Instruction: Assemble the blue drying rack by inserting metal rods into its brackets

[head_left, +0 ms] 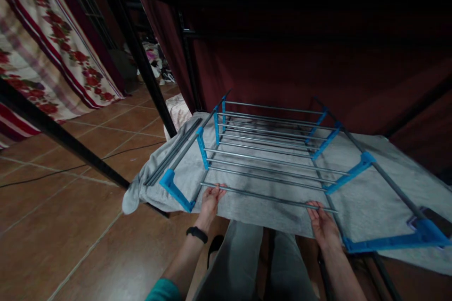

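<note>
A rack of grey metal tubes with blue plastic connectors (204, 149) lies on a grey cloth-covered surface (360, 188) in front of me. Several thin rods (268, 165) run across it between its two sides. My left hand (211, 200) grips one loose-looking metal rod (261, 194) near its left end, and a black band is on that wrist. Near the rod's right end, my right hand (322, 224) has its fingers around it from below. The rod spans the rack's near side, close to the front blue connectors (176, 190). Whether its ends sit in the connectors, I cannot tell.
Several spare grey tubes (173, 153) lie at the left edge of the cloth. A dark phone-like object (436, 221) lies at the right under the rack. Black metal posts (141, 61) stand on the left, and a thin cable (106, 157) crosses the tiled floor.
</note>
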Demonstrator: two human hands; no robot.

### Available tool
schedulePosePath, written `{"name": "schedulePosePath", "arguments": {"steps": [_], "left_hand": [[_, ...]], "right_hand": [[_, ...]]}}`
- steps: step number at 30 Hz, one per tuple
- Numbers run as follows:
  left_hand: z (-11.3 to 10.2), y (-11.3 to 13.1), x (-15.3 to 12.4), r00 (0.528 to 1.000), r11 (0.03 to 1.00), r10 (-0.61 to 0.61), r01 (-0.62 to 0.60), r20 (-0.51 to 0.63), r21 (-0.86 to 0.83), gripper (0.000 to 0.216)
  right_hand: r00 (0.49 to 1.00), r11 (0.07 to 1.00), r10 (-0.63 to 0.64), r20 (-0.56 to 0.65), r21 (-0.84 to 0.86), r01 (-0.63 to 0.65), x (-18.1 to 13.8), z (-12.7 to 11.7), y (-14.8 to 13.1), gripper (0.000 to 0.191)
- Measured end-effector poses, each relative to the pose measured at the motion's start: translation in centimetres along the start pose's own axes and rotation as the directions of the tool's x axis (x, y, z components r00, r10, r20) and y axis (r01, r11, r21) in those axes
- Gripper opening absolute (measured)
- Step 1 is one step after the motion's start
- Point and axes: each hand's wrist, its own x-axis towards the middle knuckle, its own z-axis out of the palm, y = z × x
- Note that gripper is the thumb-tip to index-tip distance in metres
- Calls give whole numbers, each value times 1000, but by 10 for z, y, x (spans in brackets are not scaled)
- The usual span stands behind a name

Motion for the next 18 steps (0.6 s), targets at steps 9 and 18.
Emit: {"name": "schedulePosePath", "arguments": {"steps": [9, 18], "left_hand": [[3, 0, 4, 997, 1000, -11, 10, -71, -16, 8], [18, 12, -6, 995, 998, -61, 58, -82, -36, 15]], "right_hand": [[1000, 998, 15, 17, 54, -16, -2, 6, 0, 15], [1000, 999, 11, 23, 47, -12, -14, 19, -8, 12]]}}
